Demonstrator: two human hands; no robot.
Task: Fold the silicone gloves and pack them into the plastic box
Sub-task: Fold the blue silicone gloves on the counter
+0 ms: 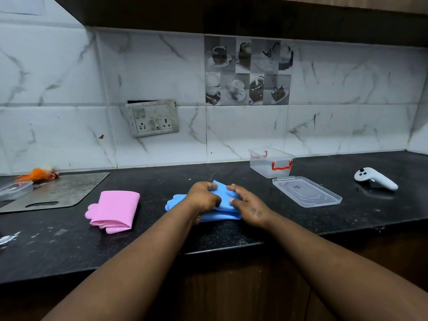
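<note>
At the far left of the black countertop lies a steel cutting board, and just to its right the pink silicone gloves sit folded into a flat bundle, fingertips poking out on the left, apparently finished. Near the middle, the blue silicone gloves are the work in hand: the left hand presses down with its fingers curled over the upper layer, and the right hand rests beside it with fingers spread and flat on the same fold, so both hands pin the glove rather than grip it. This looks like the folding step for the second pair, nearly done. Further right, the clear plastic box with orange latches stands open and empty, its lid flat on the counter just in front. A white controller lies well apart at the far right. Next, the fold likely needs flattening, then lifting without springing open, toward the box.
</note>
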